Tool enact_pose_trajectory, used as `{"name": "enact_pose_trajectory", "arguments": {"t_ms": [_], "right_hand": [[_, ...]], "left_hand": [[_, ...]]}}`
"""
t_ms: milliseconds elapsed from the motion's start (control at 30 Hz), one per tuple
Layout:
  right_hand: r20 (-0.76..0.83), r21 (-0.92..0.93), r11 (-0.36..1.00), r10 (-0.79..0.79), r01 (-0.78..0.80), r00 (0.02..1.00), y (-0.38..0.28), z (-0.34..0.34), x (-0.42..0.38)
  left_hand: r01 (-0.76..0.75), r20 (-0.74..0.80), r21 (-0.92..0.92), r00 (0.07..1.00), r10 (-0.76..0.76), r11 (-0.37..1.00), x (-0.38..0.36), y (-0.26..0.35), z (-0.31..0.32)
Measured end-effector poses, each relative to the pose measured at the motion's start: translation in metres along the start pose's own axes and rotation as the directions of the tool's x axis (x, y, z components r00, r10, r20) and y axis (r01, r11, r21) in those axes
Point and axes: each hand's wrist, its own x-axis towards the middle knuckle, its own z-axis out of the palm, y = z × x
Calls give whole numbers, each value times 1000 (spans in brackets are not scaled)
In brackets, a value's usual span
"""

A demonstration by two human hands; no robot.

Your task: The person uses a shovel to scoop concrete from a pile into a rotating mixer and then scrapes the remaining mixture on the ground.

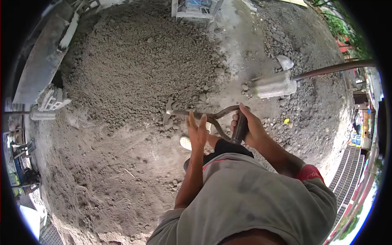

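My right hand (252,127) is closed around the dark grip of a shovel (222,112), whose handle forks just ahead of the grip. Its shaft runs left to a blade (168,112), seen small at the edge of a heap of grey sand and gravel (143,65). My left hand (197,132) is at the shaft, fingers apart and stretched across it, not wrapped round. A light shoe (185,142) shows just left of my left wrist.
A second shovel-like tool (275,84) lies on the right, its long handle (335,69) reaching the edge. A whitish piece (285,62) is beside it. Metal sheeting (43,61) stands at left, a pale frame (196,10) at the top, perforated blocks (345,175) at right.
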Motion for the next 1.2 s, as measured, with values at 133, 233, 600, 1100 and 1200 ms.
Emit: {"name": "enact_pose_trajectory", "arguments": {"t_ms": [133, 233, 600, 1100, 1200], "right_hand": [[309, 160, 987, -29, -22, 951, 11, 45, 18], [621, -117, 992, 41, 41, 783, 12, 28, 55], [411, 11, 696, 651, -718, 638, 61, 8, 217], [49, 670, 719, 207, -186, 977, -305, -133, 491], [-74, 642, 766, 13, 38, 997, -345, -201, 575]], "left_hand": [[-478, 455, 196, 818, 352, 856, -13, 137, -68], [-547, 347, 383, 832, 434, 744, 19, 133, -77], [-703, 331, -330, 538, 775, 630, 71, 251, 20], [17, 135, -135, 991, 1, 991, 218, 339, 289], [481, 181, -360, 877, -445, 800, 254, 244, 348]]}}
